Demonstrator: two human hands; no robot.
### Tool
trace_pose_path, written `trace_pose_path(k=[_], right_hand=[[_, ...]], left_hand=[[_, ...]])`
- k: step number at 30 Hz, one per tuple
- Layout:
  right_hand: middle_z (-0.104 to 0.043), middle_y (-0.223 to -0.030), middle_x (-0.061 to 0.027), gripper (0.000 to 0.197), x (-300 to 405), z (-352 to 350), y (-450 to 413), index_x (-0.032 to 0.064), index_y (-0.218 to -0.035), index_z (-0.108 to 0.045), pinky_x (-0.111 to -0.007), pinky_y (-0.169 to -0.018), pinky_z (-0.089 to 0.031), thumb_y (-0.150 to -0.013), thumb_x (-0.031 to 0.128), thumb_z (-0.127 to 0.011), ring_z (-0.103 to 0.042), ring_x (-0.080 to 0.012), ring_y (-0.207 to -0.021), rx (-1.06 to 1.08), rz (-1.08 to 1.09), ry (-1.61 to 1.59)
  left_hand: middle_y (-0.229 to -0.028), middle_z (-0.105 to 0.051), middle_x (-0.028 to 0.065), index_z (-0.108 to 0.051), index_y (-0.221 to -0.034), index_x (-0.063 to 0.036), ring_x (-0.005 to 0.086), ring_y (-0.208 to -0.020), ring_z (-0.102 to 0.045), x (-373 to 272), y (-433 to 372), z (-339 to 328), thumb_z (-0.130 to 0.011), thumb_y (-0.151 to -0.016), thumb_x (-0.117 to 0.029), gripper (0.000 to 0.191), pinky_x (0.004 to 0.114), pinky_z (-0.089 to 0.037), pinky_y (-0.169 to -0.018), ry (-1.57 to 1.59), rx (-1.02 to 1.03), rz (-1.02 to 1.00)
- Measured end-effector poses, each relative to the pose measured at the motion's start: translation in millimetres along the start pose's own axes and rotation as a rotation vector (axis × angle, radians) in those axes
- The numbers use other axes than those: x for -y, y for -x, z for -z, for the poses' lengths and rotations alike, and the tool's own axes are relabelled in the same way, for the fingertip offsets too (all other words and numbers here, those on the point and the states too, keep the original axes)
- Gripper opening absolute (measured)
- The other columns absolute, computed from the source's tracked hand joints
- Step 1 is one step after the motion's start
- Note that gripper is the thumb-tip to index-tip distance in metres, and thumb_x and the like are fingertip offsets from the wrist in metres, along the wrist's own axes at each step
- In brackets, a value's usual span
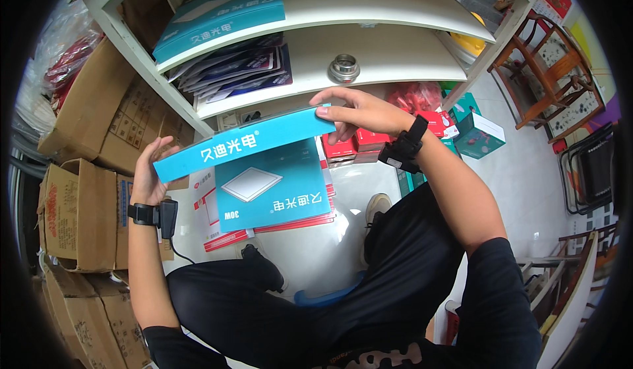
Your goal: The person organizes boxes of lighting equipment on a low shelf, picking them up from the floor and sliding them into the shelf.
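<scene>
A flat teal carton (245, 141) bearing white writing is held up between my two hands, tilted so its long narrow side faces me. My left hand (154, 169) grips its left end. At the right end, my right hand (351, 113) has its thumb on the near top corner, with the fingers behind. Below it, a second teal carton (277, 186), printed with a panel light, lies on a stack of red and white flat boxes (296, 224) on the floor. The raised carton hides the far part of that stack.
Ahead stands a white shelf unit (405, 52) holding teal cartons (217, 15), a pile of dark printed packets (242, 67) and a round metal fitting (344, 68). Cardboard boxes (84, 216) crowd the left. Small red boxes (371, 139) and teal boxes (478, 134) sit at right, beyond them a wooden chair (554, 67).
</scene>
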State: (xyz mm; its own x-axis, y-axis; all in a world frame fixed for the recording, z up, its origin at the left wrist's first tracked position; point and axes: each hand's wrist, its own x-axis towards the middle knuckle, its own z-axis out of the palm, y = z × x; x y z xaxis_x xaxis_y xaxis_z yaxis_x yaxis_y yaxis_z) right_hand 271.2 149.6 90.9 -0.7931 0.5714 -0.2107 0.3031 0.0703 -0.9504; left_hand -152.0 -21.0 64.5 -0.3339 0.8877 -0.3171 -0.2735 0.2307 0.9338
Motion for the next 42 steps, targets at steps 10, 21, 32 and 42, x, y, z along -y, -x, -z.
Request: trace_pose_path(k=[10, 21, 32, 42], right_hand=[[-0.065, -0.105, -0.0141, 0.065, -16, 8, 6, 0.0101, -0.135, -0.052, -0.031, -0.080, -0.056, -0.090, 0.055, -0.065, -0.072, -0.0235, -0.090, 0.061, -0.001, 0.113], [-0.068, -0.098, -0.0107, 0.058, -30, 12, -2, 0.0120, -0.145, -0.040, -0.028, -0.066, -0.059, -0.102, 0.051, -0.043, -0.070, -0.0176, -0.073, 0.021, -0.253, -0.421], [-0.067, -0.102, -0.0179, 0.054, -64, 6, -21, -0.0040, -0.131, -0.046, -0.024, -0.059, -0.062, -0.102, 0.041, -0.050, -0.072, -0.0189, -0.073, 0.030, -0.397, -0.457], [-0.069, -0.107, -0.0071, 0.063, -74, -7, -23, 0.0041, -0.150, -0.026, -0.030, -0.081, -0.059, -0.101, 0.029, -0.056, -0.069, -0.0144, -0.094, 0.036, -0.310, -0.396]], left_hand=[[-0.102, -0.064, 0.0278, -0.047, -0.129, -0.0017, 0.0244, -0.075, -0.073, 26, -19, 16, -0.059, -0.097, -0.032, 0.046, 0.028, -0.063, -0.054, 0.009, -0.006, 0.362], [-0.090, -0.070, 0.0117, -0.056, -0.121, 0.0015, 0.0129, -0.061, -0.070, 28, -17, 2, -0.053, -0.101, -0.021, 0.030, 0.020, -0.059, -0.047, -0.018, 0.035, 0.259], [-0.095, -0.066, 0.0092, -0.053, -0.124, -0.0017, 0.0111, -0.067, -0.068, 36, -14, -1, -0.058, -0.098, -0.027, 0.037, 0.021, -0.057, -0.048, -0.245, 0.099, 0.251], [-0.103, -0.064, 0.0074, -0.054, -0.124, -0.0039, 0.0111, -0.088, -0.065, 46, -20, 18, -0.064, -0.096, -0.026, 0.037, 0.025, -0.058, -0.069, -0.331, 0.157, 0.210]])
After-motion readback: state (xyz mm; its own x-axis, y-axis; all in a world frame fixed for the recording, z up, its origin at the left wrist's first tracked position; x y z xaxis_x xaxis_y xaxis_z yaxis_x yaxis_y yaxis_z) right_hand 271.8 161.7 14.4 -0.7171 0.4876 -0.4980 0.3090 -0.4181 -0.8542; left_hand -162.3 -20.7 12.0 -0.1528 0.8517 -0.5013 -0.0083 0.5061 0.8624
